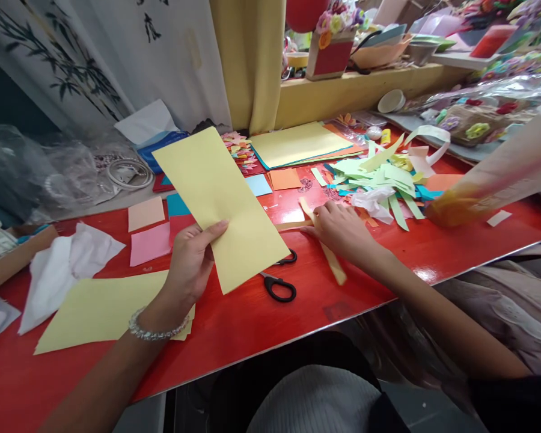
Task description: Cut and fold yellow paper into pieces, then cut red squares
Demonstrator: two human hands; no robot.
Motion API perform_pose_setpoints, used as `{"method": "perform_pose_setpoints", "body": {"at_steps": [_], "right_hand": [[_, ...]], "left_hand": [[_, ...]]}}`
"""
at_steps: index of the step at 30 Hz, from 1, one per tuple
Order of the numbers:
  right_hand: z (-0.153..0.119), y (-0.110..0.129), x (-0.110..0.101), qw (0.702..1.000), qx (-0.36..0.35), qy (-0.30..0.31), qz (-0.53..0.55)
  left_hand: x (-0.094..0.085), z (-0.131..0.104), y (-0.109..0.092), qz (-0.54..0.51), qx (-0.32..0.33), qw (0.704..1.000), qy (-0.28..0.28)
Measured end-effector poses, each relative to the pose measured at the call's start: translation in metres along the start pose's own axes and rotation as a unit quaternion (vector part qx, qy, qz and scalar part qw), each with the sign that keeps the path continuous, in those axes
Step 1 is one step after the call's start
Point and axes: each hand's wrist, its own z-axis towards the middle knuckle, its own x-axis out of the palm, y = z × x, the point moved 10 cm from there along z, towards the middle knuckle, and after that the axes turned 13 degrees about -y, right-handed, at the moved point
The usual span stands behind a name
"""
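Observation:
My left hand (190, 258) pinches a yellow sheet of paper (220, 210), thumb on top, and holds it tilted above the table. Part of a pair of black-handled scissors (280, 288) shows below that sheet's lower right corner; the blades are mostly hidden under it. My right hand (336, 225) is low over the table with curled fingers around a narrow yellow paper strip (333, 264). Another thin strip (293, 226) lies just left of these fingers. More yellow sheets (103, 310) rest on the table beneath my left wrist.
Green paper offcuts (383, 177) are heaped at the right, beside a tall translucent bag (496, 171). Stacked coloured sheets (302, 144) lie at the back. Small pink squares (150, 243) and white tissue (65, 264) are at the left on the red table (234, 343).

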Motion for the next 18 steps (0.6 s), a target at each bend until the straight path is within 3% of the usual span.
{"method": "perform_pose_setpoints", "body": {"at_steps": [3,6,8,10,12,15,18], "right_hand": [[-0.005,0.000,0.007,0.997,-0.003,0.007,0.071],[0.000,-0.012,-0.014,0.995,0.029,-0.008,0.093],[0.011,-0.043,-0.040,0.992,0.104,-0.045,0.056],[0.024,-0.083,-0.078,0.975,0.170,-0.143,-0.004],[0.041,-0.118,-0.093,0.968,0.186,-0.168,-0.005],[0.065,-0.170,-0.081,0.965,0.208,-0.154,0.051],[0.085,-0.198,-0.052,0.952,0.204,-0.133,0.183]], "left_hand": [[0.005,-0.004,0.003,0.018,-0.002,1.000,0.020],[0.006,-0.006,0.008,0.023,-0.011,0.999,0.030],[0.007,-0.007,0.011,0.022,-0.018,0.999,0.040],[0.008,-0.007,0.014,0.021,-0.023,0.998,0.051],[0.009,-0.007,0.015,0.022,-0.025,0.998,0.055],[0.009,-0.006,0.019,0.030,-0.036,0.998,0.049],[0.009,-0.007,0.023,0.038,-0.049,0.997,0.046]]}}
